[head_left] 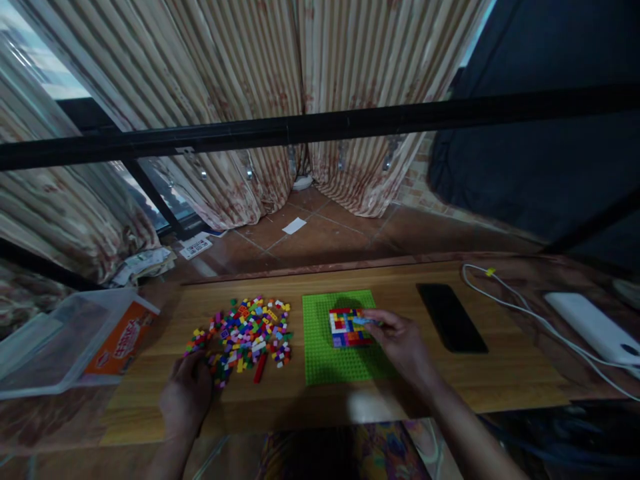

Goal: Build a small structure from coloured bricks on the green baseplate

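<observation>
A green baseplate (335,363) lies on the wooden board (500,373), carrying a small square patch of mixed-colour bricks (345,330). My right hand (403,343) reaches over the plate's right side and pinches a light blue brick (364,321) at the right edge of that patch. Left of the plate spreads a pile of several loose coloured bricks (250,330). My left hand (186,393) rests on the board at the pile's near left corner, fingers curled; whether it holds a brick is hidden.
A black phone (451,317) lies right of the baseplate. Further right run a white cable (530,313) and a white power bank (590,327). A clear plastic box (60,347) with an orange label sits at the left. A black bar (320,127) crosses above.
</observation>
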The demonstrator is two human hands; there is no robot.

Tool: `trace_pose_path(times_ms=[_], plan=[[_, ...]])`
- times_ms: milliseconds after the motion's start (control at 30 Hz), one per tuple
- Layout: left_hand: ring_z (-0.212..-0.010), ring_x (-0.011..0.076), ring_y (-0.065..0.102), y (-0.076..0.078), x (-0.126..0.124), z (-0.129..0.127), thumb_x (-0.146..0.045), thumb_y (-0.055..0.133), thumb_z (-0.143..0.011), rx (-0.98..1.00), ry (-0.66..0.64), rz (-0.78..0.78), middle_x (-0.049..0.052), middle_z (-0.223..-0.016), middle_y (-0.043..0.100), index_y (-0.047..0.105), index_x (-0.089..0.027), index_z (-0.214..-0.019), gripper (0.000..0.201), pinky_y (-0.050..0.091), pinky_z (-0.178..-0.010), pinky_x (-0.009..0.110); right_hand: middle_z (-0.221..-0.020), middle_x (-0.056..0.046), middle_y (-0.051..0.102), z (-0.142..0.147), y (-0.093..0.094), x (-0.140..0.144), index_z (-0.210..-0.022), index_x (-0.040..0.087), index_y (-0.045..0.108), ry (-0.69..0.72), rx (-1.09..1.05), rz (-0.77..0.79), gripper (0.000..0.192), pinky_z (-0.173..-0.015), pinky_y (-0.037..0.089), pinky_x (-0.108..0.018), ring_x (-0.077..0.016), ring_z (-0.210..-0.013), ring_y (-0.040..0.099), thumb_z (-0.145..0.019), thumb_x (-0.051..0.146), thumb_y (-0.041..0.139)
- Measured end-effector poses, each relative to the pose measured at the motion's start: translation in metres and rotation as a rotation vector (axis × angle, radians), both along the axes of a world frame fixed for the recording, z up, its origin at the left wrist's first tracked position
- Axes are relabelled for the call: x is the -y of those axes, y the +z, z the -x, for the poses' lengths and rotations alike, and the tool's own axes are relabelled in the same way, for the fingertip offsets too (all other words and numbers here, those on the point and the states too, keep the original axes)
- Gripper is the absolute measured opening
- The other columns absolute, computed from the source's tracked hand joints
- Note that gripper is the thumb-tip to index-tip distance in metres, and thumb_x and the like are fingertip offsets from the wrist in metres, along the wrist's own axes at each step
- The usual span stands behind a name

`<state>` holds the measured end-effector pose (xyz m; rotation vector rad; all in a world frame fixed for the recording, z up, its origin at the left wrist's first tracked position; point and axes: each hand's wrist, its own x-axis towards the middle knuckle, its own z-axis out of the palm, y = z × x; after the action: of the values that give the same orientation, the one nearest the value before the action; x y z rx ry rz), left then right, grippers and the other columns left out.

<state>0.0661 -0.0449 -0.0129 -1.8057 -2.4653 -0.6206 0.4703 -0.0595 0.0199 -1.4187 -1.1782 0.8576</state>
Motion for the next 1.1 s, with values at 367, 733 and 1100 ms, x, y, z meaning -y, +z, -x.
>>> trace_pose_path(times_ms=[367,733,1100], plan=[[-0.074,0.0156,0.059,0.0,0.001,-0.001,-0.032,0.046,-0.087,0.017,0.019,-0.008,0.007,-0.102,0.065,0.067,-0.019,-0.102,0.028,0.039,-0.058,0.023,-0.083,-0.001,0.07,0.004,0.0,-0.033,-0.083,0.024,0.068,0.221,0.52,-0.181,0.011,-0.076,0.048,-0.032,-0.0184,-0.082,0.063,-0.088,0.022,0.059],[-0.076,0.0166,0.06,0.0,0.001,-0.002,-0.032,0.046,-0.086,0.003,0.046,0.025,0.008,-0.104,0.066,0.067,-0.019,-0.104,0.03,0.039,-0.057,0.024,-0.092,-0.002,0.065,-0.003,0.003,-0.03,-0.087,0.023,0.068,0.335,0.59,-0.248,0.022,-0.077,0.048,-0.028,-0.0151,-0.083,0.061,-0.088,0.009,0.051],[-0.075,0.0155,0.06,-0.001,0.002,-0.002,-0.031,0.045,-0.088,-0.015,0.011,0.001,0.007,-0.104,0.065,0.066,-0.019,-0.105,0.029,0.039,-0.059,0.024,-0.088,-0.002,0.069,0.0,0.004,-0.034,-0.089,0.023,0.068,0.318,0.682,-0.241,0.018,-0.079,0.048,-0.031,-0.0182,-0.084,0.061,-0.089,0.012,0.054]])
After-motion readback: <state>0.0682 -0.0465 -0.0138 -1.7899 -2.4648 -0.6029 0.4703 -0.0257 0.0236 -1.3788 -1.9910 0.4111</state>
